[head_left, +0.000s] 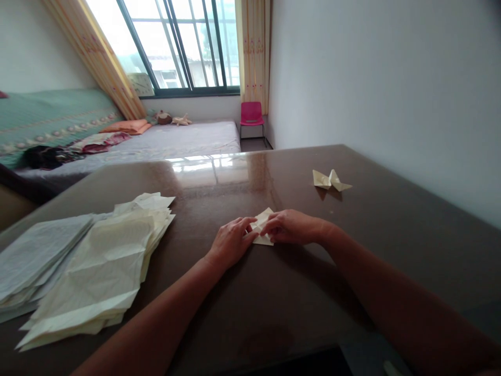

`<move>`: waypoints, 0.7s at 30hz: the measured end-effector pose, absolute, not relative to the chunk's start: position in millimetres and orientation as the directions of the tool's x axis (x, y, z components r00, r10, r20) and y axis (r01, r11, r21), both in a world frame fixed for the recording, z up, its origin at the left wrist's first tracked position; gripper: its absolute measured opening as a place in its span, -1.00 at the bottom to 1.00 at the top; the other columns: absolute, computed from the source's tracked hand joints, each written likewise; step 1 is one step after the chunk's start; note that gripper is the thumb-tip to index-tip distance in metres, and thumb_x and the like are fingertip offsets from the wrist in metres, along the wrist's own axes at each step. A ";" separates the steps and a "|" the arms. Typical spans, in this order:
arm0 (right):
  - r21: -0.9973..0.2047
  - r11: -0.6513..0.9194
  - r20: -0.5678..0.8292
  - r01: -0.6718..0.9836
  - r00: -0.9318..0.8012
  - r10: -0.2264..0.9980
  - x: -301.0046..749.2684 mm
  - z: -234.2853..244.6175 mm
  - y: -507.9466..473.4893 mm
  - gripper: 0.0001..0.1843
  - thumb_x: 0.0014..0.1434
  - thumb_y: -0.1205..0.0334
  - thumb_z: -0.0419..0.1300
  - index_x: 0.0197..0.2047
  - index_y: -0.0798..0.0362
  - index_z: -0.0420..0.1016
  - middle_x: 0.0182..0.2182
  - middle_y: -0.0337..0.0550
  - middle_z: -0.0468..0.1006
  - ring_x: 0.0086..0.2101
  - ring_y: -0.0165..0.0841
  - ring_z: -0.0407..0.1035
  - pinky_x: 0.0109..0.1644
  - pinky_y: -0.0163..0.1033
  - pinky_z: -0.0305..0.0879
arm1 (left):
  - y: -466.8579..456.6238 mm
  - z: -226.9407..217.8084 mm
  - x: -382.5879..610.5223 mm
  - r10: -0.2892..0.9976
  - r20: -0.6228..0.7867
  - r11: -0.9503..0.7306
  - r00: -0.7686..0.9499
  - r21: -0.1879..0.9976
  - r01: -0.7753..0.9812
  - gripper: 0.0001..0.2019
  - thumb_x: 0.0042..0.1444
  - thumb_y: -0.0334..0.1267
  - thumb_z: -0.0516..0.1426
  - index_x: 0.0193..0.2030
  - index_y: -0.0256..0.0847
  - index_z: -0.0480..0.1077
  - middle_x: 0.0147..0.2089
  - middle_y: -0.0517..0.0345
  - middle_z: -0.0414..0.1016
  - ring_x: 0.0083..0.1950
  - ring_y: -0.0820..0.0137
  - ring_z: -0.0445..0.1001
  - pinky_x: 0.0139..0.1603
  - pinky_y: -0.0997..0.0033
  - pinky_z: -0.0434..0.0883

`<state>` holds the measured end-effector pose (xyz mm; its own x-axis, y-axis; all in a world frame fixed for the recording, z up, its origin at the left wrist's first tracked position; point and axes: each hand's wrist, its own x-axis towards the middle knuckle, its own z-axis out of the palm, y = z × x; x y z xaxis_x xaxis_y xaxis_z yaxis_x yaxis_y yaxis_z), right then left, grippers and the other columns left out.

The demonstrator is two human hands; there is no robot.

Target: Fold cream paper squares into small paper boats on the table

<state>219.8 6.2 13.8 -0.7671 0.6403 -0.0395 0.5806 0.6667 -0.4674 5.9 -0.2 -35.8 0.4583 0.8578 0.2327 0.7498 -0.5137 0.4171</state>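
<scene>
A small piece of cream paper [266,241] with creases lies on the brown table between my hands. My left hand [233,239] is closed on its left side, with thumb and fingers at the edge. From the right, my right hand [294,226] reaches over the same paper, its fingers bent and pinched together on it. The hands cover part of the paper, so its full shape is hidden. Farther off to the right stands a folded paper figure [329,180] with two raised, pointed sides.
Left on the table [219,313] lies a stack of creased cream sheets [105,261], beside greyish-white sheets [41,250]. Beyond the table are a bed [199,137], a pink chair [251,115] and a window [188,47]. A white wall [383,78] runs along the right.
</scene>
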 end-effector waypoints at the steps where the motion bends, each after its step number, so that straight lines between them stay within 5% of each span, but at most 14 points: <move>1: -0.450 0.690 -0.042 0.567 -0.785 0.618 219.9 15.5 5.0 -0.69 0.08 0.43 0.12 -0.13 0.06 0.57 -0.28 -0.14 0.52 -0.33 -0.40 0.38 -0.18 -0.33 0.23 | 1.1 -37.9 5.4 0.854 0.243 -0.520 0.459 0.419 0.745 -0.73 0.18 -0.15 0.08 0.00 -0.08 0.39 -0.24 0.23 0.50 -0.25 0.41 0.46 -0.17 0.43 0.35; 5: -0.416 0.745 -0.056 0.522 -0.832 0.552 221.6 16.4 2.4 -0.65 0.08 0.44 0.11 -0.08 0.08 0.56 -0.16 -0.05 0.51 -0.20 -0.32 0.38 -0.06 -0.27 0.23 | 2.9 -39.8 1.6 0.805 0.325 -0.592 0.496 0.391 0.705 -0.79 0.24 -0.19 0.03 -0.07 -0.10 0.43 -0.18 0.18 0.48 -0.22 0.44 0.45 -0.14 0.45 0.35; 9: -0.419 0.756 -0.034 0.504 -0.840 0.541 222.3 11.9 3.5 -0.65 0.09 0.45 0.09 -0.09 0.06 0.56 -0.16 -0.07 0.51 -0.17 -0.32 0.38 -0.01 -0.26 0.22 | -8.4 -24.6 -1.6 0.688 0.378 -0.713 0.620 0.189 0.676 -0.76 0.28 -0.22 -0.02 -0.20 -0.13 0.48 -0.21 0.11 0.45 -0.14 0.36 0.36 -0.15 0.41 0.34; 14: -0.446 0.758 -0.004 0.476 -0.848 0.530 221.2 6.1 5.1 -0.68 0.12 0.44 0.05 -0.17 0.07 0.59 -0.23 -0.09 0.53 -0.23 -0.35 0.38 -0.06 -0.29 0.24 | -22.8 -14.7 -0.1 0.596 0.240 -0.795 0.766 0.045 0.605 -0.76 0.29 -0.25 -0.03 -0.29 -0.16 0.45 -0.27 0.14 0.43 -0.23 0.40 0.32 -0.23 0.46 0.33; 21: -0.542 0.708 0.041 0.453 -0.827 0.560 220.4 1.4 3.7 -0.69 0.14 0.42 0.04 -0.19 0.07 0.59 -0.25 -0.09 0.54 -0.26 -0.36 0.40 -0.13 -0.29 0.28 | -21.4 -21.9 2.1 0.624 0.148 -0.774 0.767 -0.015 0.632 -0.85 0.24 -0.28 0.04 -0.25 -0.17 0.44 -0.26 0.15 0.44 -0.19 0.39 0.37 -0.25 0.47 0.36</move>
<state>220.4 3.7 1.4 -0.8271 0.5605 0.0413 0.4528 0.7082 -0.5416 2.1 -21.4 -21.9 0.7673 0.6239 0.1485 0.6325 -0.7744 -0.0146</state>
